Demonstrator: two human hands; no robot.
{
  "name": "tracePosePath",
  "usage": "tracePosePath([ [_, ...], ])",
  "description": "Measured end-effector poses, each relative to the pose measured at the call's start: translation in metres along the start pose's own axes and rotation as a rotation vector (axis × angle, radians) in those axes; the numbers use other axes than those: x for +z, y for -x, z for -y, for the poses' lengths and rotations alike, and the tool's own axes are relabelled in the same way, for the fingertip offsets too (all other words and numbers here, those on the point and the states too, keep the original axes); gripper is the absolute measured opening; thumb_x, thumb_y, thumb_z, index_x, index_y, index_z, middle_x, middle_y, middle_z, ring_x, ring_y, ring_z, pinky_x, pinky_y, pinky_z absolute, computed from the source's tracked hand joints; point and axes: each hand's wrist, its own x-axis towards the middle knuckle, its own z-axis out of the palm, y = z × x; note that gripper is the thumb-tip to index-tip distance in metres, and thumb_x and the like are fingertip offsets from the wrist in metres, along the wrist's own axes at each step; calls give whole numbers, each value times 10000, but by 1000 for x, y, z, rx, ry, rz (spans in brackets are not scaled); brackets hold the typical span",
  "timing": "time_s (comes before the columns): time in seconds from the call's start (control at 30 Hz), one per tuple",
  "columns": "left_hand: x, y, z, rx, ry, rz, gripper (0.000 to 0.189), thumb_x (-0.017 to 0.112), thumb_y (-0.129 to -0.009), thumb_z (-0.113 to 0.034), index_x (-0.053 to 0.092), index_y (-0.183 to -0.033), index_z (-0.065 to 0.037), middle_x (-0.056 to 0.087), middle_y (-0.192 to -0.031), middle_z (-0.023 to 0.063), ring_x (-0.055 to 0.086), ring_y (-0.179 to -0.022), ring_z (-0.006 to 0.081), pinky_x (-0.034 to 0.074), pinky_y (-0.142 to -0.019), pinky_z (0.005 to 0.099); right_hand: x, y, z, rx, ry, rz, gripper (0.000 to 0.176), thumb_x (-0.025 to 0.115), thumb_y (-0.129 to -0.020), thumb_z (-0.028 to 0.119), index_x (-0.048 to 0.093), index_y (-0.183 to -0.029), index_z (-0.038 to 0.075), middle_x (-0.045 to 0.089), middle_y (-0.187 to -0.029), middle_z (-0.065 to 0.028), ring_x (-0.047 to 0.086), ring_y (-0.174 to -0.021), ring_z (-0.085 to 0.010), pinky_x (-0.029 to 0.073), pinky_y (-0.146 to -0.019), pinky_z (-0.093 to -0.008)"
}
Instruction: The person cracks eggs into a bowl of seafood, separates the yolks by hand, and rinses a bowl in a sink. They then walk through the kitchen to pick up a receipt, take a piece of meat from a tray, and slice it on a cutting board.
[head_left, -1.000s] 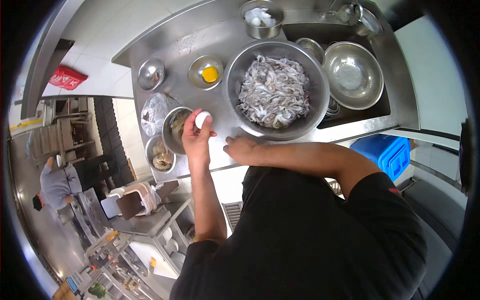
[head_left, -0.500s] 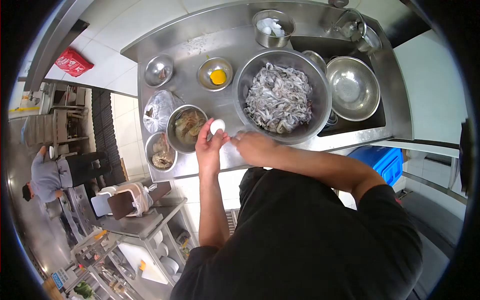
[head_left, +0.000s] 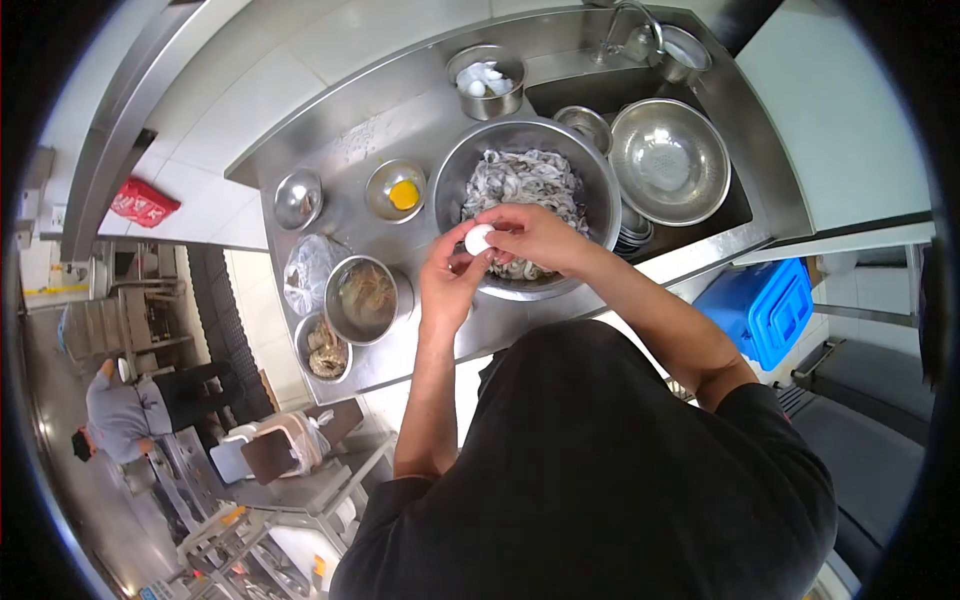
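Observation:
A white egg (head_left: pixel 479 238) is held between both hands over the near left rim of a big steel bowl (head_left: pixel 606 185). The fingers of my left hand (head_left: pixel 447 280) close on its left side and underside. My right hand (head_left: pixel 540 240) grips it from the right, fingers over the top and thumb near the front. Grey-white squid-like strips (head_left: pixel 520 178) fill the big bowl, partly hidden behind the hands. To the left, a small steel bowl (head_left: pixel 376 205) holds an orange-yellow yolk. Behind the big bowl, a steel pot (head_left: pixel 497 106) contains white shells or eggs.
Shrimp lie in a steel pot (head_left: pixel 398 300) and a smaller bowl (head_left: pixel 346 368) at left, beside a plastic bag (head_left: pixel 308 270). A small bowl (head_left: pixel 298 200) stands behind. A colander (head_left: pixel 670 160) sits over the sink at right. Another person (head_left: pixel 130 410) works far left.
My right hand has come up from beside my left hand and taken hold of the egg too. The egg has moved right, toward the big bowl. The view has shifted.

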Motion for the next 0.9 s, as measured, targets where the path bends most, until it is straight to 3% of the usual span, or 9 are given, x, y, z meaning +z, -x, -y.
tracePosePath([
  [0.03, 5, -1, -4, 53, -19, 5, 450, 756, -920, -10, 644, -1353, -61, 714, -1117, 40, 684, -876, 96, 584, -773, 253, -9, 2, -2, 28, -31, 9, 332, 661, -988, 111, 619, -1293, -14, 708, -1058, -111, 676, -806, -134, 576, -719, -260],
  [0.17, 17, -15, 0, -41, 20, 86, 384, 728, -954, -55, 665, -1333, -66, 709, -1178, 53, 702, -924, 112, 601, -762, 259, -24, 11, -9, -50, 4, -71, 326, 690, -927, 99, 633, -1226, -19, 717, -1039, -106, 684, -823, -138, 568, -732, -274],
  [0.33, 42, -26, 0, -152, 27, 57, 341, 716, -942, -19, 683, -1280, -52, 714, -1088, 61, 703, -843, 119, 577, -695, 242, -36, 9, -27, -176, 254, -219, 309, 710, -846, 102, 674, -1138, 6, 737, -978, -96, 699, -840, -146, 566, -772, -305],
  [0.83, 69, -46, 19, -178, 23, 37, 290, 705, -945, -38, 676, -1231, 1, 697, -1131, 103, 718, -911, 176, 636, -756, 285, -56, 7, -45, -198, 260, -335, 268, 712, -849, 135, 699, -1099, 39, 752, -958, -106, 725, -854, -187, 568, -796, -328],
  [0.9, 70, -47, 22, -175, 27, 35, 294, 705, -946, -40, 674, -1235, 3, 696, -1133, 104, 718, -915, 178, 637, -758, 288, -57, 10, -39, -168, 311, -312, 291, 684, -879, 76, 669, -1161, 5, 734, -1017, -108, 720, -868, -171, 587, -781, -314],
])
